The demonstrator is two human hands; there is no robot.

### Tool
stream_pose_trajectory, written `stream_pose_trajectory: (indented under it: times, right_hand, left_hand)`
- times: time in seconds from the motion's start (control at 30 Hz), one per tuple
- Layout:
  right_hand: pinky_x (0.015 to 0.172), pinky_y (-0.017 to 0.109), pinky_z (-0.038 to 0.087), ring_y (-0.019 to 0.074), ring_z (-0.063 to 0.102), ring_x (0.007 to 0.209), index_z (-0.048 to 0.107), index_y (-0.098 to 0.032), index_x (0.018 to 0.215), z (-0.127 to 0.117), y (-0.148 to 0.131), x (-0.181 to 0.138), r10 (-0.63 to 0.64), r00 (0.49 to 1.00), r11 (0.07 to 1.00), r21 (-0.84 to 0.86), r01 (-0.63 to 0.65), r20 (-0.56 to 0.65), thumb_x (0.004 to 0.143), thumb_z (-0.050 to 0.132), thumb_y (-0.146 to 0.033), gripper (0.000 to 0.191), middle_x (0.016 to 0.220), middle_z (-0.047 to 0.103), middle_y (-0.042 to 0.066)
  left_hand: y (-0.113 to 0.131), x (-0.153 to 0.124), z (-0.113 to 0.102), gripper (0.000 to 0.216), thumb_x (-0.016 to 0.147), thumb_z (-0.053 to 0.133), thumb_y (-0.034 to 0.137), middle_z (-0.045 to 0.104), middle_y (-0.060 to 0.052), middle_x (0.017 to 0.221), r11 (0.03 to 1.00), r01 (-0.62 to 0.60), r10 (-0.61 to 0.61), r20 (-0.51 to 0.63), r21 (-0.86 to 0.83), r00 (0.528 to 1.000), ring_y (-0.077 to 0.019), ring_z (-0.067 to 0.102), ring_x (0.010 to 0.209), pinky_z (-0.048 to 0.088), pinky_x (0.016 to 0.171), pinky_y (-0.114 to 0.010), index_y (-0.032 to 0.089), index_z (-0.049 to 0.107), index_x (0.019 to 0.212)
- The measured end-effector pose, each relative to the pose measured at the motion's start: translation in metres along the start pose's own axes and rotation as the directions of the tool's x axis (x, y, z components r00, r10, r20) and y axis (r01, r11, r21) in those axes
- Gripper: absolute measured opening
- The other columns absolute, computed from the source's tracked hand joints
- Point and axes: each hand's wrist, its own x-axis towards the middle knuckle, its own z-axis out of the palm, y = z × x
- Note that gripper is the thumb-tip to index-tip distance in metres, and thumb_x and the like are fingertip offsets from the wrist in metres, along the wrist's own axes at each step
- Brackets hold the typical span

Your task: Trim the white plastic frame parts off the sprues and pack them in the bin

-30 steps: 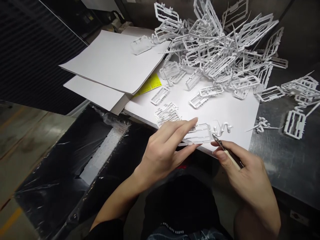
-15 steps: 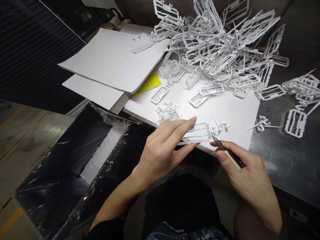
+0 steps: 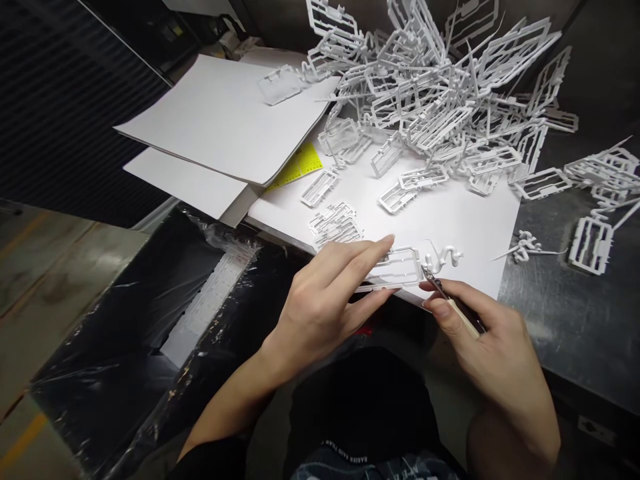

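Note:
My left hand (image 3: 325, 300) is closed on a white plastic frame (image 3: 407, 267), gripping it by its left end over the front edge of the table. My right hand (image 3: 493, 353) holds a pair of cutting pliers (image 3: 460, 310) with a pale handle; the jaws meet the frame's right end. A curly white sprue (image 3: 444, 259) lies just beyond the jaws; I cannot tell whether it is still joined to the frame. Behind my left hand several similar frames (image 3: 335, 223) lie stacked on white paper (image 3: 450, 213).
A large tangled heap of white moulded frames (image 3: 425, 93) fills the back of the metal table (image 3: 555, 320). White sheets (image 3: 225, 120) overhang on the left, above a yellow perforated sheet (image 3: 297, 167). Below stands a bin lined with black plastic (image 3: 115, 340), with white pieces (image 3: 210, 300) inside.
Both hands stay almost in place, the pliers still at the frame's right end. The curly sprue has shifted very slightly to the right.

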Motion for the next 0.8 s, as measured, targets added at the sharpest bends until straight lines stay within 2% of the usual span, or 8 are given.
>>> stream_pose_trajectory:
  times: [0.23, 0.43, 0.53, 0.63, 0.73, 0.8]
  right_hand:
    - [0.085, 0.031, 0.06, 0.0242, 0.077, 0.101, 0.08, -0.029, 0.116, 0.0, 0.001, 0.002, -0.025, 1.0, 1.0, -0.017, 0.025, -0.009, 0.103, 0.068, -0.053, 0.03, 0.112, 0.081, 0.001]
    - [0.082, 0.034, 0.061, 0.024, 0.077, 0.086, 0.082, -0.026, 0.111, 0.0, 0.005, 0.005, -0.019, 1.0, 0.999, -0.026, 0.019, -0.024, 0.102, 0.068, -0.052, 0.031, 0.103, 0.082, 0.002]
    - [0.08, 0.034, 0.06, 0.0246, 0.078, 0.088, 0.083, -0.027, 0.109, 0.002, 0.007, 0.007, -0.013, 0.999, 0.999, -0.03, 0.012, -0.035, 0.103, 0.067, -0.051, 0.03, 0.103, 0.082, 0.001]
    - [0.073, 0.032, 0.058, 0.0235, 0.077, 0.085, 0.083, -0.028, 0.105, 0.008, 0.01, 0.01, -0.057, 0.995, 0.997, -0.052, 0.053, -0.078, 0.104, 0.066, -0.047, 0.025, 0.1, 0.082, 0.0]
    - [0.076, 0.032, 0.057, 0.0232, 0.075, 0.086, 0.08, -0.026, 0.108, 0.009, 0.01, 0.009, -0.125, 0.978, 0.987, -0.122, 0.106, -0.165, 0.105, 0.066, -0.042, 0.022, 0.099, 0.08, 0.002]
    - [0.078, 0.034, 0.056, 0.0238, 0.073, 0.088, 0.077, -0.025, 0.115, 0.004, 0.01, 0.004, -0.163, 0.965, 0.967, -0.228, 0.114, -0.206, 0.105, 0.066, -0.042, 0.022, 0.102, 0.077, 0.005]
  left_hand:
    - [0.002, 0.0, -0.001, 0.057, 0.091, 0.08, 0.022, 0.073, -0.011, 0.128, 1.0, -0.002, 0.002, 0.005, 0.013, 1.0, -0.0177, 0.07, 0.114, 0.057, 0.105, -0.028, 0.013, 0.059, 0.144]
    - [0.001, -0.001, 0.002, 0.058, 0.093, 0.078, 0.023, 0.073, -0.01, 0.128, 1.0, 0.004, -0.004, 0.021, 0.004, 1.0, -0.0179, 0.071, 0.113, 0.058, 0.104, -0.029, 0.017, 0.057, 0.146]
    - [0.0, 0.0, 0.005, 0.057, 0.094, 0.076, 0.023, 0.073, -0.009, 0.127, 1.0, 0.021, -0.021, 0.033, 0.002, 0.999, -0.0184, 0.071, 0.113, 0.058, 0.104, -0.03, 0.018, 0.056, 0.147]
    - [0.0, 0.001, 0.01, 0.056, 0.095, 0.076, 0.024, 0.073, -0.009, 0.127, 1.0, 0.028, -0.028, 0.054, -0.006, 0.998, -0.0184, 0.07, 0.113, 0.058, 0.105, -0.03, 0.016, 0.056, 0.146]
    - [-0.001, 0.003, 0.015, 0.055, 0.096, 0.075, 0.026, 0.073, -0.009, 0.128, 0.999, 0.037, -0.037, 0.058, -0.011, 0.998, -0.0188, 0.07, 0.115, 0.058, 0.105, -0.031, 0.018, 0.056, 0.147]
    - [-0.004, 0.003, 0.016, 0.055, 0.097, 0.073, 0.027, 0.072, -0.009, 0.13, 0.998, 0.071, -0.071, 0.056, 0.002, 0.996, -0.0197, 0.07, 0.118, 0.058, 0.106, -0.033, 0.02, 0.055, 0.148]
